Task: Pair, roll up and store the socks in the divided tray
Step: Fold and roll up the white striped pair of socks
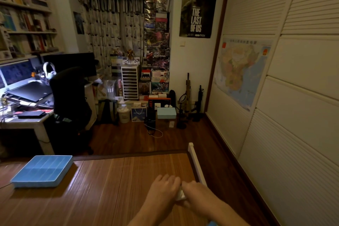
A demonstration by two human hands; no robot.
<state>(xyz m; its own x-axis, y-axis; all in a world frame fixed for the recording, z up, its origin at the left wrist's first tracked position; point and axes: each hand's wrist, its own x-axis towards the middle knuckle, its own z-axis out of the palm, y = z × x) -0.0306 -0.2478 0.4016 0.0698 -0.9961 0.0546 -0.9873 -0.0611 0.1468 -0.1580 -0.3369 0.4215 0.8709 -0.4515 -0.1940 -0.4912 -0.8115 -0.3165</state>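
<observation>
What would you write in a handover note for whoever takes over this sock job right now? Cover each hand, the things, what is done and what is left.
Left hand: fingers curled on a white sock.
Right hand: grips the same sock; blur hides details.
Tray: on the mat, far left of the hands, no socks seen inside.
Done: nothing stored.
Left: roll the sock, put it in the tray.

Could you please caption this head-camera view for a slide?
Left hand and right hand meet over a white item, likely a sock, on the bamboo mat; the blue tray sits at left.
</observation>
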